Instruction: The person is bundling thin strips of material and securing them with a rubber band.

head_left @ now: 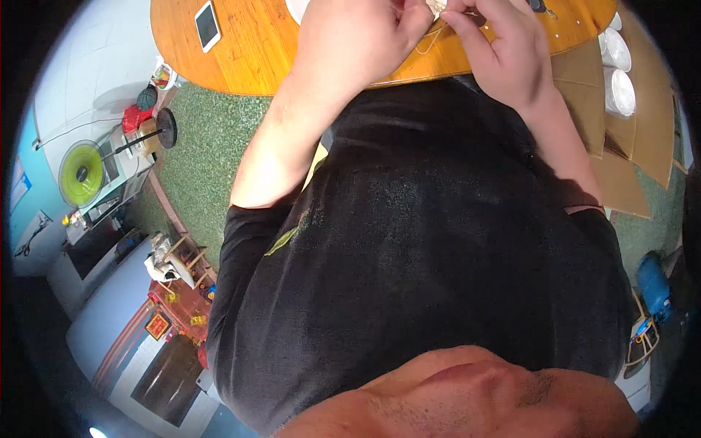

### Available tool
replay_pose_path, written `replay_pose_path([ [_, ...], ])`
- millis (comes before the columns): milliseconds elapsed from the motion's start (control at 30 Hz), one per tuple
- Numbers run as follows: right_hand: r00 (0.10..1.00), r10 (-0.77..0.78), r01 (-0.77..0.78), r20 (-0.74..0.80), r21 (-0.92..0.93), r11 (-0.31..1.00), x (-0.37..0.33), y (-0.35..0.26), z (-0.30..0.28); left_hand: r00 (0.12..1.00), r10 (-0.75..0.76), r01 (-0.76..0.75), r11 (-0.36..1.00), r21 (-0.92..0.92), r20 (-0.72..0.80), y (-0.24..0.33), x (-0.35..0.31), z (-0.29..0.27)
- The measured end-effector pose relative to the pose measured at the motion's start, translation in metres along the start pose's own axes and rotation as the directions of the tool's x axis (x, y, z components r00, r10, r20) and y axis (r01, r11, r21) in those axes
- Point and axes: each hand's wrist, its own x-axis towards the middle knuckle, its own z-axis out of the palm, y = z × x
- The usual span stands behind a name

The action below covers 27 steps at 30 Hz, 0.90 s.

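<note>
Both hands meet over the near edge of an orange-brown wooden table [248,62], at the top of the head view. My left hand [358,33] is closed, its thumb and fingertips pinched together near the picture's upper edge. My right hand [507,55] pinches too, thumb against forefinger, just right of it. A thin pale thread [426,51] hangs in a loose curve between them. Next to the fingertips shows a small whitish piece [437,6], partly cut off, whose kind I cannot make out. What the left fingertips grip is hidden.
A white phone [208,28] lies at the table's left. Part of a white round dish [296,9] shows beside my left hand. A small dark object [537,5] sits beyond my right. White plastic tubs [619,91] and cardboard [617,182] are at the right; a green fan [82,174] stands left.
</note>
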Motion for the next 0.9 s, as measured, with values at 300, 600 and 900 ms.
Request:
replay_pose_path([
  [300,0.999,0.002,-0.002,0.044,0.005,1.0,-0.005,-0.002,-0.004,0.997,0.066,-0.064,0.995,0.071,-0.026,-0.01,0.003,0.0],
  [600,0.627,0.779,-0.754,0.002,-0.251,0.607,-0.043,-0.01,-0.027,1.0,0.002,-0.002,0.999,-0.042,-0.001,-0.01,-0.001,-0.004],
  [900,0.635,0.761,-0.583,0.132,-0.565,0.584,-0.03,-0.023,-0.013,0.999,-0.009,0.009,1.0,-0.009,0.044,-0.008,-0.006,-0.007],
])
